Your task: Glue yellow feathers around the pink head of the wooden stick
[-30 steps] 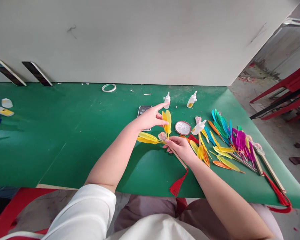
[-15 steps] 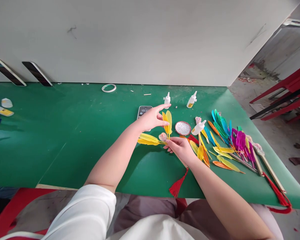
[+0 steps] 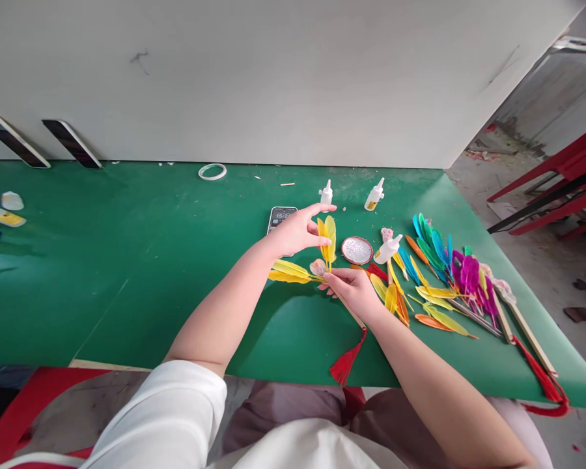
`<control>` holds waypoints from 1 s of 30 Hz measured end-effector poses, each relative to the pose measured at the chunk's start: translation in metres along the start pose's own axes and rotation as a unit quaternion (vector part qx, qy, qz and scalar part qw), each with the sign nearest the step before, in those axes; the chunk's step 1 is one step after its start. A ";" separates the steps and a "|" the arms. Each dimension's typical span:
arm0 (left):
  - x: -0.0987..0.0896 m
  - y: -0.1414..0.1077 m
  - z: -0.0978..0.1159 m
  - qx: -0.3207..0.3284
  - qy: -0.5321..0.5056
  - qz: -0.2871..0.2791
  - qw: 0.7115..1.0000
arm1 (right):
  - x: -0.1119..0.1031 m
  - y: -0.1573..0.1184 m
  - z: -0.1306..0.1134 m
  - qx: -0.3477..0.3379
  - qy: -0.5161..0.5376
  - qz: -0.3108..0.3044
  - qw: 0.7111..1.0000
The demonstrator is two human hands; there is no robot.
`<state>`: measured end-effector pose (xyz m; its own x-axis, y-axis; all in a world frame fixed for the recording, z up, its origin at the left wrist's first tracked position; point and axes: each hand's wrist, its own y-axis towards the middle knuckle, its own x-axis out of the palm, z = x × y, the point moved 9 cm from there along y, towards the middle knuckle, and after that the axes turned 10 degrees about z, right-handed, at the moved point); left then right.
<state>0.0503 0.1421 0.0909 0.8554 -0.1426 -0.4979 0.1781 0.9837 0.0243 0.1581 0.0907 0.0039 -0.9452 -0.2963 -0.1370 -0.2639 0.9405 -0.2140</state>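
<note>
My right hand (image 3: 355, 290) is closed around a light wooden stick handle near its top. The handle belongs to a feather fan with a pale, patterned head (image 3: 318, 267) and a red tassel (image 3: 348, 359) hanging from its lower end. Yellow feathers (image 3: 290, 271) stick out to the left from the head. Two more yellow feathers (image 3: 330, 236) stand upright above it. At these, my left hand (image 3: 299, 230) has its thumb across the front and other fingers curled behind, the index finger stretched out. Part of the left-pointing feathers lies hidden behind my left forearm.
Around my hands are a lit phone (image 3: 282, 213), a round white dish (image 3: 357, 250) and glue bottles (image 3: 374, 195). Loose coloured feathers (image 3: 439, 296) and other tasselled sticks (image 3: 532, 332) lie right. A tape roll (image 3: 212, 172) and a leaning phone (image 3: 72, 143) are farther back.
Almost nothing differs. Both hands keep their hold, and the feathers stay in the same place; the view has shifted very slightly.
</note>
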 end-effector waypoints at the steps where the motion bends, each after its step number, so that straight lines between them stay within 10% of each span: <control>1: 0.000 0.000 0.000 0.002 -0.003 0.001 1.000 | 0.000 0.000 0.000 -0.001 0.000 0.000 1.000; 24: -0.045 0.006 -0.005 0.005 -0.072 0.173 0.982 | -0.004 0.004 0.005 -0.020 -0.049 0.012 0.999; 27: -0.054 -0.004 0.020 0.034 -0.092 0.214 0.972 | -0.007 0.003 0.007 -0.004 -0.058 0.024 0.998; 30: -0.033 -0.034 0.071 0.099 -0.122 0.105 0.982 | -0.008 -0.001 0.010 0.004 -0.058 0.026 0.998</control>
<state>0.0502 0.1060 0.1683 0.9702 0.0158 -0.2419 0.0553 0.9572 0.2842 0.1680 0.0900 -0.0043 -0.9292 -0.2641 -0.2586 -0.2126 0.9542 -0.2105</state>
